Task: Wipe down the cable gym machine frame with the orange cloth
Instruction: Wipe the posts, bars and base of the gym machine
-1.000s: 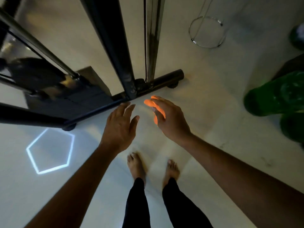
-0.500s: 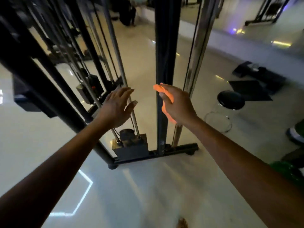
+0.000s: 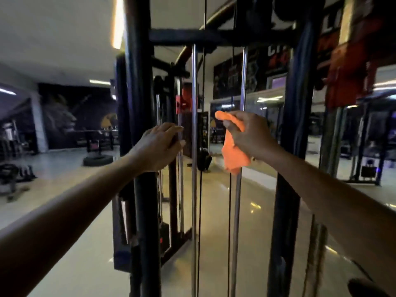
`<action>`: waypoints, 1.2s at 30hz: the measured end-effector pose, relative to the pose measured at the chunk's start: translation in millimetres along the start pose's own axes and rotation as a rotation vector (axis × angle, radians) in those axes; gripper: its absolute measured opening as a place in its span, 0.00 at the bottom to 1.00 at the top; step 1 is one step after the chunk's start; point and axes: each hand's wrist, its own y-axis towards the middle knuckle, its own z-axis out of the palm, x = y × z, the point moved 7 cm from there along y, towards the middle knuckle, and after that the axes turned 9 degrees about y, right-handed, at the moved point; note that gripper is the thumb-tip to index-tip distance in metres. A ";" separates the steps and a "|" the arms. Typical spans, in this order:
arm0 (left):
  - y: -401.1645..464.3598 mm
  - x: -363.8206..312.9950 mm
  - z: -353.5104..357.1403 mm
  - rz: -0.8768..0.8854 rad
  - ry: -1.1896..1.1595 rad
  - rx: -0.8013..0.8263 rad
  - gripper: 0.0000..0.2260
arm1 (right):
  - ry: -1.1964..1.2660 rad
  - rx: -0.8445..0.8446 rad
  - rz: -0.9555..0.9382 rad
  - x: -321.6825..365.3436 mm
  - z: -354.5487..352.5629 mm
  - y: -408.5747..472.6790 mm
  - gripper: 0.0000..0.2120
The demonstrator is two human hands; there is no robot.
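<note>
The orange cloth (image 3: 232, 151) hangs bunched from the right hand (image 3: 250, 136), its top corner pinched between thumb and curled fingers (image 3: 230, 118) and the rest drooping below the palm, in front of the right-hand chrome guide rod (image 3: 243, 82) of the cable machine; whether the cloth actually touches that rod I cannot tell from here. Just left of those fingers runs the other chrome guide rod (image 3: 194, 93), with a thin black cable (image 3: 203, 86) close beside it. Beyond the knuckles to the right stands a thick black upright (image 3: 296, 103) of the frame, and above the fingers a black crossbar (image 3: 214, 37) joins the uprights. The left hand (image 3: 159, 145) is raised level with the right, fingers loosely bent and gripping nothing, hovering in front of the left black upright (image 3: 139, 82); contact with it is unclear. Further out past the left fingertips, a tyre (image 3: 98, 160) lies on the pale glossy floor (image 3: 255, 221), and dim gym machines stand along the dark far wall. High to the right of the cloth hand hangs something red, too blurred to name
</note>
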 end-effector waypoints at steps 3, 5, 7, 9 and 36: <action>29.0 33.1 -44.3 0.011 -0.003 -0.082 0.23 | -0.019 -0.047 -0.077 42.8 3.3 57.3 0.17; 48.7 49.9 -67.9 0.027 0.002 -0.144 0.23 | -0.004 -0.081 -0.133 65.7 4.9 91.6 0.17; 71.4 65.7 -88.5 0.039 0.012 -0.204 0.23 | 0.003 -0.128 -0.180 86.5 6.3 126.1 0.15; 93.0 80.0 -102.7 0.033 0.016 -0.258 0.22 | 0.020 -0.178 -0.217 102.8 6.5 153.5 0.13; 258.0 194.2 -123.2 0.174 0.275 -0.675 0.24 | -0.541 -0.441 -0.568 82.9 129.9 308.9 0.30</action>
